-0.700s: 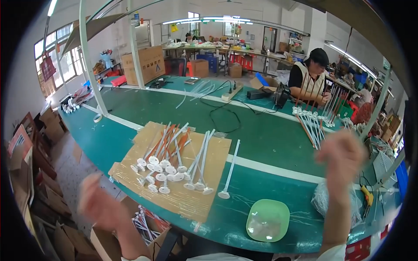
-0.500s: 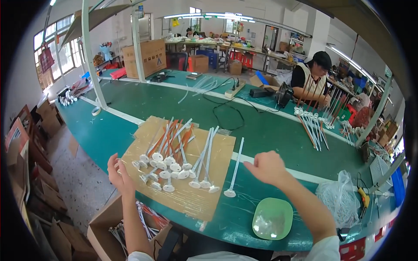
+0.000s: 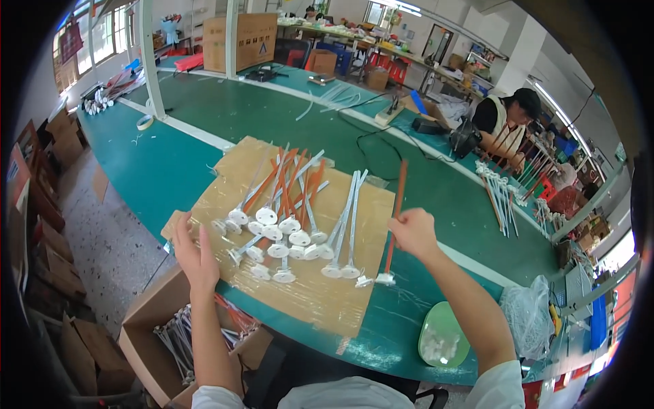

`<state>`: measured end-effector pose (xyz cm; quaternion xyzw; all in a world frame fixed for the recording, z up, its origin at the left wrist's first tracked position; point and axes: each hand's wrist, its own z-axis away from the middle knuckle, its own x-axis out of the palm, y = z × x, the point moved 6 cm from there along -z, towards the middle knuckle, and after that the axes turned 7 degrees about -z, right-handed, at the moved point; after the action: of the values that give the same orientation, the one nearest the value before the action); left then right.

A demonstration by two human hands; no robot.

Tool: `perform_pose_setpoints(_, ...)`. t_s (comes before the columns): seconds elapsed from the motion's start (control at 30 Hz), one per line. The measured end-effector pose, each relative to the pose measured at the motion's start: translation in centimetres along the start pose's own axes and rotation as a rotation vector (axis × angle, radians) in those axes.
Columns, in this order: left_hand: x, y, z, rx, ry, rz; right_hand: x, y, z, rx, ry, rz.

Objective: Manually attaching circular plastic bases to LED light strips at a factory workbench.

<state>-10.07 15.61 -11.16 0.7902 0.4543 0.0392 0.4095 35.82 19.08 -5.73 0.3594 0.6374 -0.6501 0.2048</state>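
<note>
Since the earlier frame, the right hand [image 3: 414, 233] had moved onto the lone strip [image 3: 400, 191], now orange side up, pinching it along the cardboard's [image 3: 320, 303] right edge. The left hand [image 3: 196, 255] hung loosely open at the opposite edge, contact unclear. White-footed strips [image 3: 300, 238] lay between; farther off sat a co-worker [image 3: 507, 129].

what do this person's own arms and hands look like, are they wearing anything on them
The left grip and right grip are bare human hands, without gloves. Both forearms are uncovered, with no watch or bracelet visible. The left sleeve and right sleeve are pale, near white, ending around the elbows. Rings are too small to tell.
</note>
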Motion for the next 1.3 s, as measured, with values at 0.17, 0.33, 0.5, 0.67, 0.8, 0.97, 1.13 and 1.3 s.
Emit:
perform_pose_setpoints(0.17,0.2,0.9,0.0,0.034,-0.06,-0.103,6.0,-4.3,-2.6,0.019,-0.238,0.253)
perform_pose_setpoints(0.33,-0.4,1.3,-0.1,0.035,0.016,-0.103,7.9,-5.7,-2.1,0.104,-0.312,0.347)
perform_pose_setpoints(0.5,-0.1,1.5,-0.1,0.038,-0.035,-0.117,8.2,-5.3,-2.9,0.043,-0.242,0.368)
perform_pose_setpoints(0.67,-0.1,1.4,0.1,0.028,-0.032,-0.133,8.0,-2.8,-3.3,0.247,-0.177,-0.047)
perform_pose_setpoints(0.8,0.1,1.0,0.1,0.025,-0.044,-0.119,6.6,-1.4,-2.3,0.351,-0.124,-0.257)
perform_pose_setpoints(0.97,0.5,0.6,0.2,0.047,-0.064,-0.142,3.0,-2.1,-0.8,0.171,-0.296,-0.528)
perform_pose_setpoints(1.13,0.4,-0.9,0.3,-0.086,-0.002,-0.065,-1.6,-1.5,2.6,0.118,-0.266,-0.759)
perform_pose_setpoints(1.3,1.2,-2.1,0.5,-0.095,-0.055,-0.088,-3.6,-1.3,5.4,-0.098,-0.266,-0.671)
